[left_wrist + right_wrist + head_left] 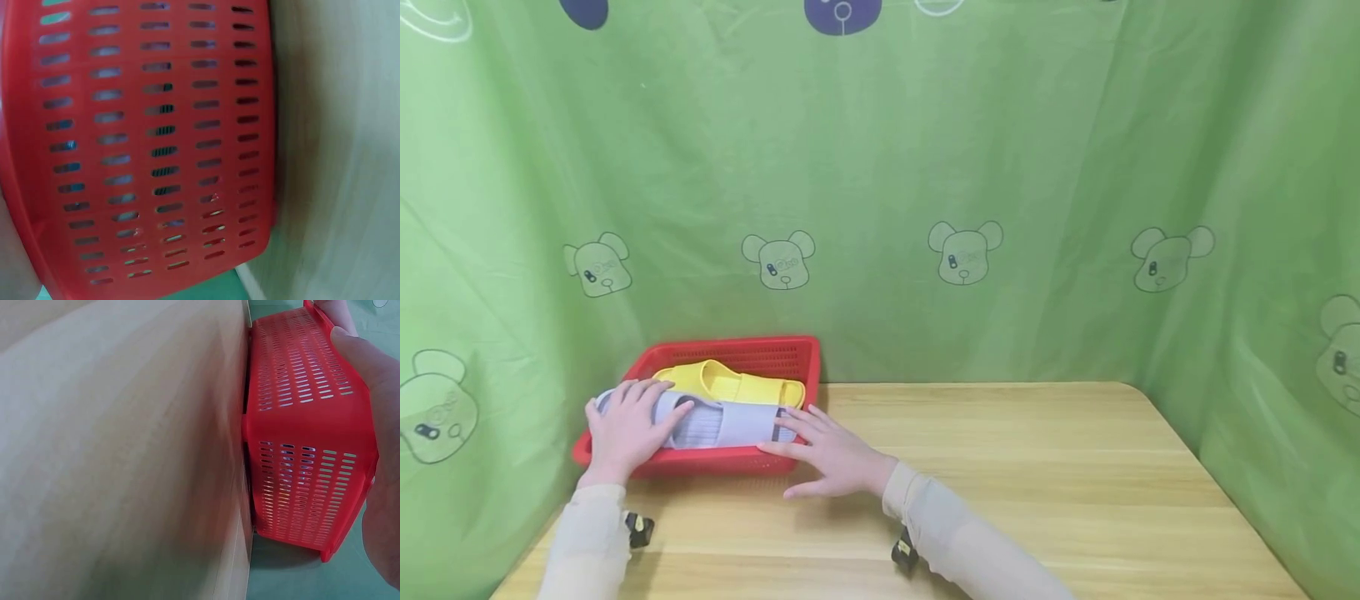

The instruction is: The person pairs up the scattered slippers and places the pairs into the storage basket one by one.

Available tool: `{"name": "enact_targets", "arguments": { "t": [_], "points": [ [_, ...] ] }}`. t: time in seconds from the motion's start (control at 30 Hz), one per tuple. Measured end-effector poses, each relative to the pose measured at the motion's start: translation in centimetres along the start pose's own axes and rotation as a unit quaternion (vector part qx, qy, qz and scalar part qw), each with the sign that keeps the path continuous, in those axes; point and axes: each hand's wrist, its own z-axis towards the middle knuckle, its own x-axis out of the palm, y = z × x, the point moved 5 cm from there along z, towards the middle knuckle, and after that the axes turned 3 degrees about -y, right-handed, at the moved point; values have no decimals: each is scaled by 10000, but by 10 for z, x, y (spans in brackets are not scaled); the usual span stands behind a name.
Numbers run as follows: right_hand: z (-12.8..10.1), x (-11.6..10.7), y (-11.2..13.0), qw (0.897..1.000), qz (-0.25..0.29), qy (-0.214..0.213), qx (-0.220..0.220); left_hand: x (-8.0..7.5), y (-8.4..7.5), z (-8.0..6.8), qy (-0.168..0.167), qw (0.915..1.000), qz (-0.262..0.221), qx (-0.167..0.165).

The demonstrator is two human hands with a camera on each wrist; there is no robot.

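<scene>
A red slotted basket (pixel 730 343) stands at the table's back left and holds two slippers. The yellow slipper (pixel 730 385) lies toward the back, with the grey ribbed slipper (pixel 730 423) in front of it, along the near wall. My left hand (pixel 628 421) rests flat on the grey slipper's left end, fingers spread. The straight fingers of my right hand (pixel 820 446) touch its right end at the basket's front right corner. In the left wrist view the basket wall (pixel 144 125) fills the frame. The right wrist view shows the basket (pixel 300 456) beside my right hand (pixel 369 369).
The wooden table (pixel 1037 483) stretches to the right of the basket. Green cloth with bear prints (pixel 962 250) hangs behind and along both sides. A black wrist camera (pixel 638 529) sits under each sleeve.
</scene>
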Motion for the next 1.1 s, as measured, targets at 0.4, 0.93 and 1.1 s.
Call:
{"name": "enact_targets", "arguments": {
  "t": [0.4,0.93,1.1],
  "points": [
    [1,-2,1,9999,115,-45,13,2,3,-3,96,9998,-184,-33],
    [0,2,-1,9998,191,-51,93,11,9,1,763,9967,-220,-146],
    [1,1,-1,9997,224,-64,95,12,10,2,1062,9938,-206,-237]
  ]
}}
